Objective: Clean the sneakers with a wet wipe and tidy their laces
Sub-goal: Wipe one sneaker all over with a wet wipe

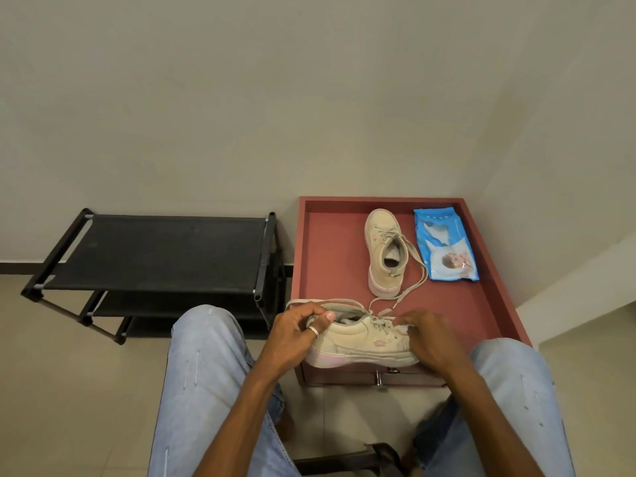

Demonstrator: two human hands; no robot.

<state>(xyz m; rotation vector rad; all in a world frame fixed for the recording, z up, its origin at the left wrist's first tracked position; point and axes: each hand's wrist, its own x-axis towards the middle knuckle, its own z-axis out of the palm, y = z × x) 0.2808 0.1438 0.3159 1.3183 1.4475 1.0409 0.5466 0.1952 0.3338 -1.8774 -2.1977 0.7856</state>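
Observation:
A beige sneaker with a pink sole [358,342] lies sideways over the near edge of the red cabinet top [330,256], toe to the right. My left hand [296,332] grips its heel, thumb on the collar. My right hand [430,335] is curled over the toe and holds a small white wipe [402,327] against it. The second beige sneaker [383,253] stands further back, its loose laces [413,284] trailing toward the near shoe. To its right lies a blue wet wipe pack [445,244].
A black shoe rack [161,259] stands on the left against the wall. My knees in light jeans [203,366] flank the cabinet. The cabinet has a drawer handle [378,378] at its front. A black stool edge [344,459] shows below.

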